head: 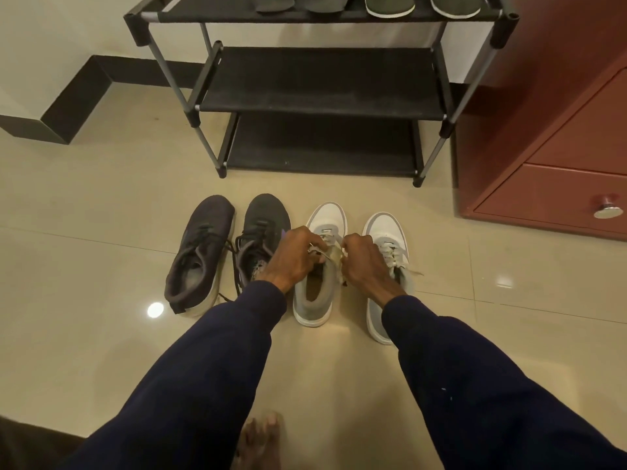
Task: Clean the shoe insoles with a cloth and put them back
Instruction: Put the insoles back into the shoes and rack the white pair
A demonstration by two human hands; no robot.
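As the person bent over the floor, a bare foot (261,439) showed at six o'clock and both navy sleeves (203,368) reached ahead toward twelve. The left hand (294,257) and the right hand (363,262) met over the left white shoe (314,293). Each had its fingers curled, pinching the pale laces (326,253) at the shoe's throat; whether the tongue was caught too could not be told. Pulling from both sides looked meant to widen the opening so that an insole could slide in flat. The shoe's mouth looked dark and bare, though that was hard to confirm.

Its partner, the right white shoe (386,232), stood just beside it at one o'clock, partly under the right wrist. The dark shoes (203,252) sat at eleven o'clock with loose laces, close enough for the left forearm to brush them.

Farther off at twelve stood the shoe rack (319,79). On its top shelf lay the insoles (390,6), four side by side, presumably set out for wiping. No cloth showed. A red cabinet (559,147) flanked the rack at two o'clock.
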